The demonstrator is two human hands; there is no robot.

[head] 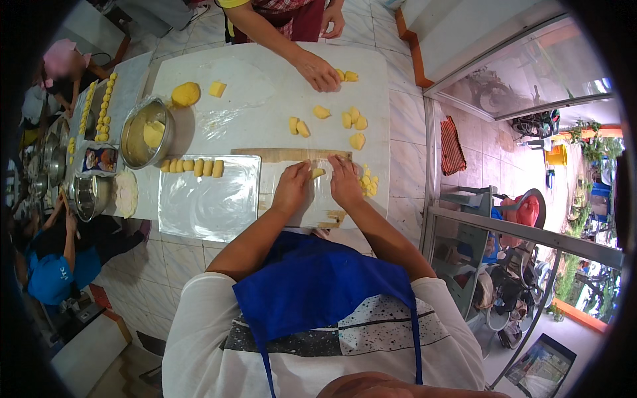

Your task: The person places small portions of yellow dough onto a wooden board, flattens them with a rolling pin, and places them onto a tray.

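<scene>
A small piece of yellow dough (317, 173) lies on the worn white table between my two hands. My left hand (297, 180) rests beside it, its fingertips close to or touching the dough. On its other side my right hand (344, 178) lies palm down with the fingers extended; whether it touches the dough is unclear. Small yellow dough bits (368, 183) are heaped to the right of my right hand. Beyond my hands sit several larger dough pieces (357, 141). To the left, a shiny metal tray (209, 204) holds a row of short dough rolls (199, 167) along its far edge.
Across the table, another person's hand (318, 74) reaches to dough pieces (351, 76). A metal bowl (147, 133), a dough ball (185, 94) and a dough block (217, 89) stand at the left. Further left are a second bowl (92, 198) and people at work. A glass door frame (430, 164) is at the right.
</scene>
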